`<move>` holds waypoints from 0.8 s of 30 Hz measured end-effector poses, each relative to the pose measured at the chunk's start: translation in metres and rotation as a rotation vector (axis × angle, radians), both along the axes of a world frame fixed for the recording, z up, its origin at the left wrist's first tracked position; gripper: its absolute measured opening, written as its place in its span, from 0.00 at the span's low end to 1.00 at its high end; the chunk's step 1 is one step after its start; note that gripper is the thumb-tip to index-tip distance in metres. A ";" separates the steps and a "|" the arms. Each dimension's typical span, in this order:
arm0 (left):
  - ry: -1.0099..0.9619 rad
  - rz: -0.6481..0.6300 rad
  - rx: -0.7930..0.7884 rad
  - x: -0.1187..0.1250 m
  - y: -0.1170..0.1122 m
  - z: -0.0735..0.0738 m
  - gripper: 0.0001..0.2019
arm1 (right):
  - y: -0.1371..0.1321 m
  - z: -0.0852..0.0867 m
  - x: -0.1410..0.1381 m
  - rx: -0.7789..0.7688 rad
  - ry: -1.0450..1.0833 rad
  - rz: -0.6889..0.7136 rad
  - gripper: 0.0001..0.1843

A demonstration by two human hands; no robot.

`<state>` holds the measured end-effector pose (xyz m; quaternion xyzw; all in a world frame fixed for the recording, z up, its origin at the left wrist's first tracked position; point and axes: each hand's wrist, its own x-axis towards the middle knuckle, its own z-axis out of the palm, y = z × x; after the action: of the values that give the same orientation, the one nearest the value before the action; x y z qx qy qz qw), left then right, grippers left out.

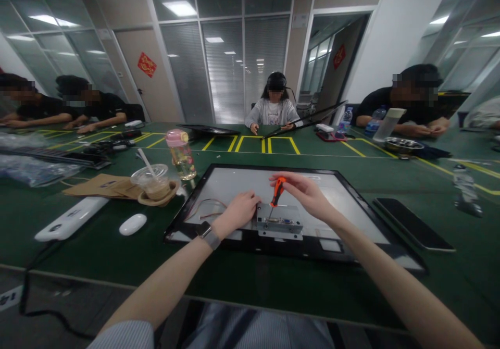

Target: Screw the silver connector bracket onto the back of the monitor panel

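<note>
A flat monitor panel (219, 187) lies back side up on the green table in front of me, with a small metal board cover (279, 223) near its lower middle. My right hand (304, 192) is closed round an orange-handled screwdriver (277, 191), whose tip points down onto the metal cover. My left hand (239, 211), with a watch at the wrist, rests curled on the panel beside the cover's left edge; what its fingers hold, if anything, is hidden. Thin wires (205, 206) loop on the panel to the left.
A phone (414, 223) lies right of the panel. To the left are a white mouse (133, 224), a white power strip (70, 219), a plastic cup with a straw (153, 179) and a pink-capped bottle (180, 153). Several other people sit around the table.
</note>
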<state>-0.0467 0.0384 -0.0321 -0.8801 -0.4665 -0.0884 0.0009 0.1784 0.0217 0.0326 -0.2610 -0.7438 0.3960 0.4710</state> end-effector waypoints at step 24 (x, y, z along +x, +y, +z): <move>-0.009 -0.005 -0.006 -0.002 0.000 -0.002 0.16 | -0.002 -0.019 0.021 0.055 0.225 -0.372 0.19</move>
<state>-0.0484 0.0380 -0.0337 -0.8808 -0.4646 -0.0909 -0.0038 0.1998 0.0193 0.0131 -0.3353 -0.6360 0.3085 0.6228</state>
